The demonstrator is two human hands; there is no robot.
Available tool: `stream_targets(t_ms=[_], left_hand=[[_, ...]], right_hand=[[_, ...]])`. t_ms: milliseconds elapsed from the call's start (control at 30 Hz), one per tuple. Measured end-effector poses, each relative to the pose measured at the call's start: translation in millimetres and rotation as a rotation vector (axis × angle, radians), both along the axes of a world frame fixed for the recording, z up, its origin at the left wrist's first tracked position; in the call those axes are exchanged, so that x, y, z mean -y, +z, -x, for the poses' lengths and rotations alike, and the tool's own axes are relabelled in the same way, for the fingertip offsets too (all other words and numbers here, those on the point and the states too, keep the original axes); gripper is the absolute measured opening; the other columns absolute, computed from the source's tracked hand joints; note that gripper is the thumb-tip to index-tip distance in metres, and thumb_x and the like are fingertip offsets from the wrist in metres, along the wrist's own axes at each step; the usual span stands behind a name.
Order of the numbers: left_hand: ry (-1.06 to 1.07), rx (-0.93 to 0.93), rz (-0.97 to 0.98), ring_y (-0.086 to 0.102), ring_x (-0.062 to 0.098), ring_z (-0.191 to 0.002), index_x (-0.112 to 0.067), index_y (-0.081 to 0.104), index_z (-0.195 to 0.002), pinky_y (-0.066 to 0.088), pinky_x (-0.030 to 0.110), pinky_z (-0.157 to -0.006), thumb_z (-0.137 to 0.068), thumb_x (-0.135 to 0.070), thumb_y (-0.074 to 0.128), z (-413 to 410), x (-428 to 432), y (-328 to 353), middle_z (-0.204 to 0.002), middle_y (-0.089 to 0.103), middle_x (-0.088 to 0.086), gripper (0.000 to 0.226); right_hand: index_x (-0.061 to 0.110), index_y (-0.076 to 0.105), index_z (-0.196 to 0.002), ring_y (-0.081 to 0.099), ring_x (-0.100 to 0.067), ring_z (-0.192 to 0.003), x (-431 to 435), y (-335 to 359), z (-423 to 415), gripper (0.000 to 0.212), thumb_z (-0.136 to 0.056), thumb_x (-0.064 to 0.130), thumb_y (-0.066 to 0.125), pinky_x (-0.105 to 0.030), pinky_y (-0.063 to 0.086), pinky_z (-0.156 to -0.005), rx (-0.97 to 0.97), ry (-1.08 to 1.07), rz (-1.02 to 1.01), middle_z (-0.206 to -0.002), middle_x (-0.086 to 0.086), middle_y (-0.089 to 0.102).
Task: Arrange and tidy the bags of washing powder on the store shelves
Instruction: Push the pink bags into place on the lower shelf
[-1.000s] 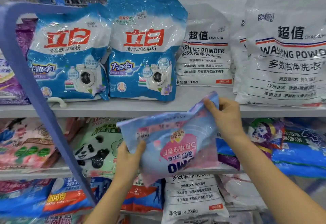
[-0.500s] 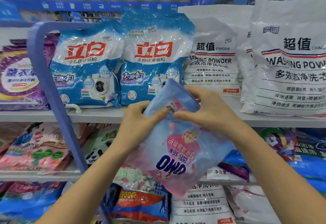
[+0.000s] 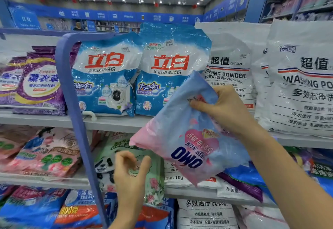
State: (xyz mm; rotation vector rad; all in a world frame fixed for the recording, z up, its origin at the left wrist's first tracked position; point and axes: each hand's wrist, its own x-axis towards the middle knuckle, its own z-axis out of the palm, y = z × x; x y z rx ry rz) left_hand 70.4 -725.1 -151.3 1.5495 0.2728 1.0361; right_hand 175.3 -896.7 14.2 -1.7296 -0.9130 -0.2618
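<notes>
My right hand [image 3: 222, 108] grips the upper part of a pink and blue OMO bag [image 3: 187, 138], which hangs upside down and tilted in front of the shelves. My left hand [image 3: 130, 172] is lower left, fingers loosely curled, holding nothing, in front of a green panda bag [image 3: 115, 158] on the middle shelf. Two blue and white bags with red characters [image 3: 108, 77] [image 3: 171, 66] stand upright on the upper shelf [image 3: 45, 119]. White washing powder bags [image 3: 232, 70] [image 3: 304, 84] stand to their right.
A blue curved frame bar [image 3: 72, 102] crosses in front of the shelves at left. Purple bags [image 3: 37, 82] stand at upper left, pink bags [image 3: 45, 154] below them. Blue, orange and white bags [image 3: 203, 214] fill the lower shelf. More shelving [image 3: 297, 3] rises at upper right.
My left hand has let go of the OMO bag and dropped down to the left. My right hand alone has lifted the bag higher and rightward. The view has tilted upward.
</notes>
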Motion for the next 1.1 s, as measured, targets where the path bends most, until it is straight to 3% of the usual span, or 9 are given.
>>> stream_targets(t_ms=[133,233,367,467,600,667,833,1033,1100], left_hand=[[-0.465,-0.307,0.167,0.062,0.013,-0.103,-0.019,0.054,-0.111,0.047,0.024,-0.09,-0.038,-0.096,0.052,-22,10,-9,-0.11,0.063,-0.002,0.107],[-0.582,-0.254,0.221,0.06,0.011,-0.112,-0.019,0.051,-0.124,0.046,0.027,-0.097,-0.04,-0.094,0.055,-39,17,8,-0.119,0.064,-0.003,0.112],[-0.492,-0.099,0.142,0.069,0.006,-0.093,-0.024,0.061,-0.106,0.056,0.024,-0.084,-0.059,-0.081,0.058,-50,17,37,-0.1,0.073,-0.011,0.074],[-0.467,-0.182,-0.064,0.07,0.01,-0.085,-0.023,0.061,-0.099,0.057,0.037,-0.084,-0.074,-0.061,0.066,-56,1,68,-0.091,0.074,-0.005,0.045],[-0.344,-0.299,-0.666,0.064,0.007,-0.072,-0.027,0.06,-0.088,0.05,0.028,-0.064,-0.069,-0.057,0.072,-61,-7,113,-0.079,0.067,-0.009,0.037],[-0.306,-0.335,-0.919,0.063,0.012,-0.072,-0.022,0.063,-0.093,0.053,0.033,-0.065,-0.066,-0.063,0.07,-62,5,128,-0.08,0.068,-0.006,0.049],[-0.315,-0.381,-1.129,0.062,0.016,-0.076,-0.021,0.061,-0.091,0.049,0.031,-0.065,-0.068,-0.06,0.072,-63,18,139,-0.083,0.068,-0.003,0.046],[-0.381,-0.421,-1.167,0.052,0.011,-0.058,-0.017,0.051,-0.072,0.037,0.027,-0.051,-0.068,-0.052,0.077,-62,10,152,-0.066,0.057,-0.005,0.044],[-0.407,-0.453,-1.18,0.051,0.013,-0.059,-0.017,0.049,-0.071,0.036,0.029,-0.054,-0.068,-0.047,0.079,-63,5,160,-0.066,0.055,-0.004,0.043]], right_hand=[[0.0,0.057,-0.059,0.051,-0.004,-0.049,-2,1,-1,0.026,-0.077,0.008,0.074,-0.014,0.041,-0.047,-0.066,-0.044,-0.143,-0.049,0.01,0.057],[0.012,0.065,-0.057,0.06,-0.005,-0.05,2,-6,-2,0.021,-0.076,0.009,0.073,-0.015,0.047,-0.049,-0.199,-0.04,-0.275,-0.054,0.008,0.065],[0.018,0.068,-0.078,0.069,-0.008,-0.066,29,-14,-7,0.005,-0.078,0.015,0.071,-0.022,0.053,-0.059,-0.288,-0.134,-0.299,-0.073,0.006,0.073],[0.024,0.054,-0.113,0.062,-0.007,-0.099,59,-12,-12,0.042,-0.076,0.018,0.075,-0.021,0.048,-0.082,-0.102,-0.341,-0.13,-0.111,0.005,0.064],[0.031,0.033,-0.135,0.043,0.001,-0.121,59,-3,-2,0.085,-0.062,0.045,0.074,-0.016,0.031,-0.099,0.121,-0.349,0.052,-0.133,0.008,0.047],[0.033,0.035,-0.133,0.048,0.0,-0.115,45,-4,1,0.086,-0.057,0.05,0.071,-0.017,0.037,-0.095,0.045,-0.235,0.146,-0.128,0.01,0.05],[0.015,0.067,-0.079,0.06,0.005,-0.064,35,-19,-7,0.005,-0.076,0.018,0.071,-0.01,0.048,-0.059,-0.059,-0.084,-0.01,-0.075,0.001,0.068],[0.019,0.058,-0.049,0.046,-0.001,-0.04,25,-14,-13,0.032,-0.079,0.028,0.066,-0.013,0.036,-0.042,0.031,-0.115,-0.127,-0.044,0.008,0.051],[0.001,0.059,-0.054,0.049,-0.004,-0.04,22,-7,-16,0.04,-0.076,0.034,0.065,-0.013,0.038,-0.043,0.02,-0.1,-0.112,-0.046,0.005,0.054]])
